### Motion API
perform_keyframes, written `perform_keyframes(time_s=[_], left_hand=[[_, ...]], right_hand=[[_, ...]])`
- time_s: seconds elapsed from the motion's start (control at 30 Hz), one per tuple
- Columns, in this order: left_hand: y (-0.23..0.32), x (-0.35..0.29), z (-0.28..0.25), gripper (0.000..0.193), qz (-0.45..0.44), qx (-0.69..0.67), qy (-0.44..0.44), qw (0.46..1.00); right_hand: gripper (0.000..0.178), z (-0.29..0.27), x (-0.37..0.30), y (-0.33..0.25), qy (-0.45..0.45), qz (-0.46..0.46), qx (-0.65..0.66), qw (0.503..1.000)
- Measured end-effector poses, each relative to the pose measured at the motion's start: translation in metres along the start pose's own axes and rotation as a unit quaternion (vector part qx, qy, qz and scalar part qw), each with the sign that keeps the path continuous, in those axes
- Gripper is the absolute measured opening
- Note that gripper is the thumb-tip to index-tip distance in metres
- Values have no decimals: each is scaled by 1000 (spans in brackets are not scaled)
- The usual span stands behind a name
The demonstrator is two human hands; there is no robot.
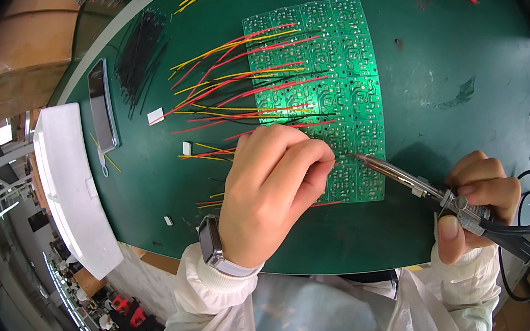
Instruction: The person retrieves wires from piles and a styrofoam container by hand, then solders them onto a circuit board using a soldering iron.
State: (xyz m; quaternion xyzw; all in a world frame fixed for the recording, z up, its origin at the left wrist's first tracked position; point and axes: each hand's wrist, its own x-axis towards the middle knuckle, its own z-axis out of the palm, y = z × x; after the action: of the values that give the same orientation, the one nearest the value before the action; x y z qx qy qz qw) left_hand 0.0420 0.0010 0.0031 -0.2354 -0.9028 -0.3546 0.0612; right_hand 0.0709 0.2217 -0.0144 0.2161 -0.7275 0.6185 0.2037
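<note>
PCB panel (pixel 353 90) laid at 1 o'clock; soldering iron (pixel 418 184) held in R hand (pixel 492 191), tip twd 10, prob. for joint access; L hand (pixel 276 183) pinched narrow, contents can't be told.

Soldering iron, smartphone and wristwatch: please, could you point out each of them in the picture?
Soldering iron (pixel 409 180): head view, on its metal shaft.
Smartphone (pixel 102 106): head view, on its dark screen.
Wristwatch (pixel 210 242): head view, on its dark case.
</note>
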Motion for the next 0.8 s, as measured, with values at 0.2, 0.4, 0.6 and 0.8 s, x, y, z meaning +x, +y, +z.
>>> perform_keyframes(time_s=[0.2, 0.4, 0.6, 0.8], left_hand=[[2, 1, -1, 19, 2, 14, -2, 1000], [3, 1, -1, 20, 2, 19, -4, 1000], [2, 0, 0, 21, 15, 24, 3, 1000], [4, 0, 1, 23, 21, 32, 12, 999]], right_hand=[[34, -1, 0, 0, -22, 11, 9, 1000], [34, 0, 0, 1, -24, 4, 11, 1000], [34, 1, 0, -1, -32, 11, 9, 999], [34, 3, 1, -4, -31, 11, 12, 999]])
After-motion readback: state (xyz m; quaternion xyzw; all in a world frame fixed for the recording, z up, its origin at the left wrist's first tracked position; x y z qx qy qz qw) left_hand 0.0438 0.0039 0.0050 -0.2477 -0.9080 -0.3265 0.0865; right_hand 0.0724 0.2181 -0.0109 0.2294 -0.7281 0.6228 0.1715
